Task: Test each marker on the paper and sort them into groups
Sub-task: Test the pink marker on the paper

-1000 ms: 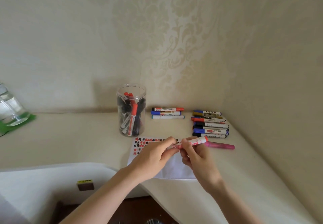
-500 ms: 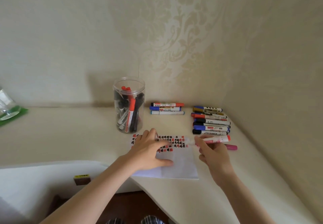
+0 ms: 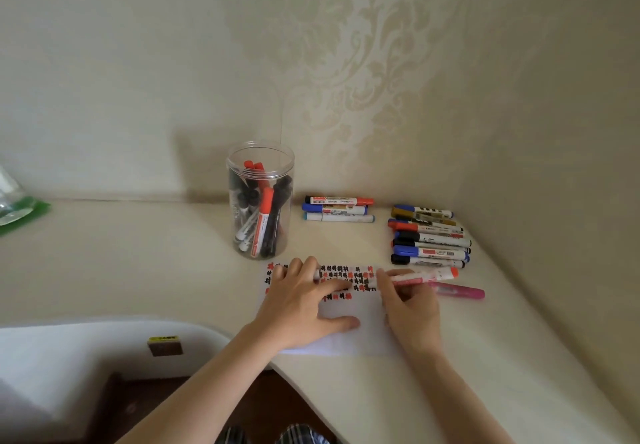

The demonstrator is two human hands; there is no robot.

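My right hand [image 3: 410,305] grips a white marker with a red end [image 3: 429,275], its tip down on the white paper [image 3: 349,336] among rows of red and black test marks. My left hand [image 3: 301,305] lies flat on the paper, fingers spread, holding it down; whether it still holds the cap is hidden. A clear jar [image 3: 259,201] behind the paper holds several markers. Three markers [image 3: 337,209] lie in a row right of the jar. A larger group of several markers [image 3: 429,237] lies at the far right. A pink marker [image 3: 459,291] lies by my right hand.
The cream desk [image 3: 138,263] ends at the patterned walls behind and to the right. A green item with clear plastic [image 3: 17,206] sits at the far left. A white chair back [image 3: 86,357] with a small brown label stands below the desk's curved front edge.
The marker was held in both hands above the paper; my left hand has come down flat on the sheet and my right has brought the marker's tip onto the paper.
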